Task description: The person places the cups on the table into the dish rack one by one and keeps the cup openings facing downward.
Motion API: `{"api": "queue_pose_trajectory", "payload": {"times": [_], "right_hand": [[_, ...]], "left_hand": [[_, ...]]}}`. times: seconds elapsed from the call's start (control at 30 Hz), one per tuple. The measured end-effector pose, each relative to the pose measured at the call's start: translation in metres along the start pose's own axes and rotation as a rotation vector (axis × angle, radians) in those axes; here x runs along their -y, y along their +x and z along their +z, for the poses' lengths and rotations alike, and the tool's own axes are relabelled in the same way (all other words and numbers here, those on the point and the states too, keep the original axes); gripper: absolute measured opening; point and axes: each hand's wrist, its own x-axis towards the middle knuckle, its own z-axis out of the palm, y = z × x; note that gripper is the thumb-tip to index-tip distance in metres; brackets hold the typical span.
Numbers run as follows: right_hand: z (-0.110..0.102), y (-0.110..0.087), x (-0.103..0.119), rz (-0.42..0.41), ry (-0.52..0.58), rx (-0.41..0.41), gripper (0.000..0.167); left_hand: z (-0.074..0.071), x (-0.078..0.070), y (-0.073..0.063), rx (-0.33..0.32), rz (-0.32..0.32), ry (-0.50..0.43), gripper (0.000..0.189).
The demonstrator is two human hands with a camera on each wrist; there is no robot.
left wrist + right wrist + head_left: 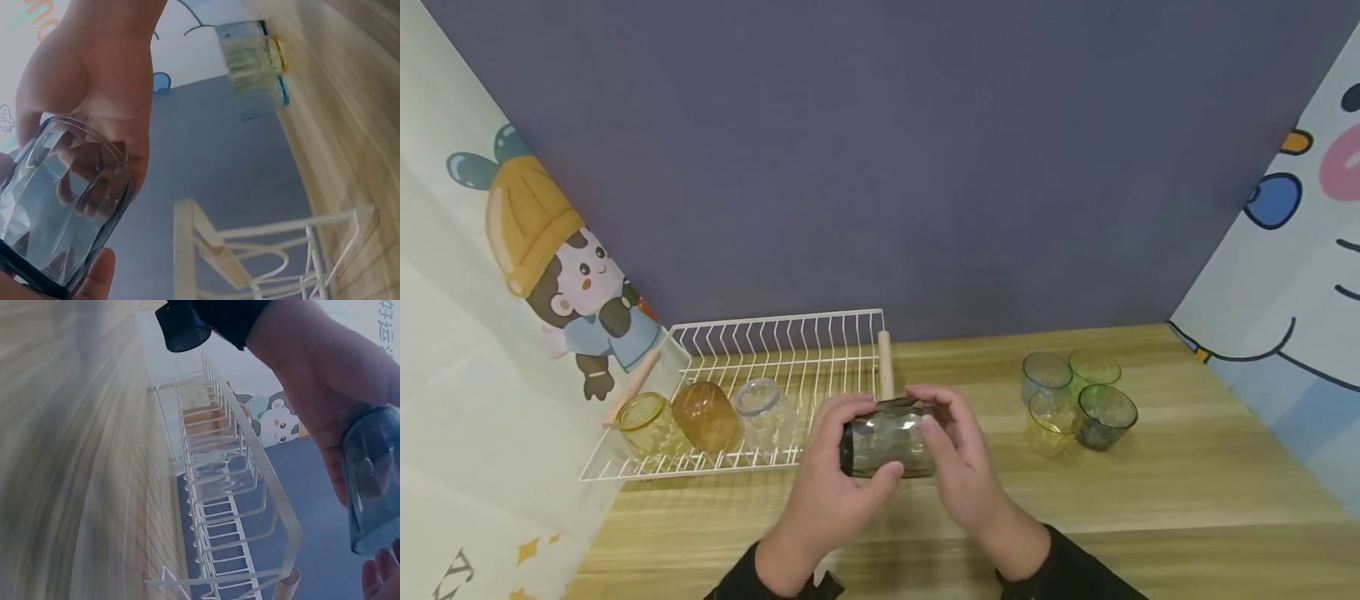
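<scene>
A smoky grey faceted glass [891, 442] lies on its side in the air between both hands, above the table in front of the rack's right end. My left hand [831, 492] grips its dark base end, with the thumb along the near side. Around the rim end curl the fingers of my right hand [966, 475], the thumb on top of the glass. In the left wrist view, fingers show through the clear wall of the glass [69, 200]. The right wrist view catches only part of the glass [375, 481] at its right edge.
A white wire dish rack [820, 371] with wooden handles stands at left. In it are a yellow glass [643, 421], an amber glass [706, 417] and a clear glass [766, 417]. Several tinted glasses, including a dark grey one [1105, 417], stand grouped on the wooden table [1187, 467] at right.
</scene>
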Motion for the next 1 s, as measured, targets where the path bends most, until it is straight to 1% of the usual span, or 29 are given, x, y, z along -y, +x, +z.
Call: {"api": "queue_pose_trajectory", "payload": {"times": [0.13, 0.3, 0.37, 0.5, 0.6, 0.63, 0.73, 0.83, 0.93, 1.0], "right_hand": [[-0.004, 0.003, -0.001, 0.011, -0.053, -0.022, 0.031], [-0.016, 0.000, -0.002, 0.039, -0.178, -0.044, 0.028], [-0.023, 0.000, -0.002, 0.026, -0.234, -0.043, 0.028], [-0.036, 0.001, -0.002, -0.009, -0.328, -0.025, 0.030], [-0.044, 0.001, 0.001, -0.025, -0.378, -0.009, 0.029], [-0.046, 0.001, 0.001, -0.029, -0.392, -0.006, 0.028], [-0.049, -0.002, 0.002, -0.041, -0.425, 0.005, 0.028], [-0.052, -0.006, 0.001, -0.042, -0.447, 0.000, 0.030], [-0.056, -0.011, -0.001, -0.031, -0.464, -0.016, 0.032], [-0.060, -0.014, -0.003, -0.040, -0.480, -0.022, 0.033]], "left_hand": [[-0.012, -0.001, 0.006, 0.000, -0.032, 0.027, 0.063], [-0.024, 0.000, 0.013, -0.040, -0.068, 0.059, 0.066], [-0.029, 0.000, 0.016, -0.051, -0.078, 0.072, 0.066], [-0.036, 0.002, 0.021, -0.060, -0.070, 0.094, 0.066], [-0.039, 0.006, 0.027, -0.060, -0.084, 0.145, 0.066], [-0.041, 0.007, 0.028, -0.056, -0.098, 0.171, 0.065], [-0.045, 0.011, 0.035, -0.027, -0.144, 0.252, 0.064], [-0.049, 0.012, 0.041, 0.030, -0.168, 0.311, 0.062], [-0.053, 0.011, 0.048, 0.090, -0.152, 0.364, 0.060], [-0.057, 0.011, 0.054, 0.127, -0.141, 0.408, 0.060]]}}
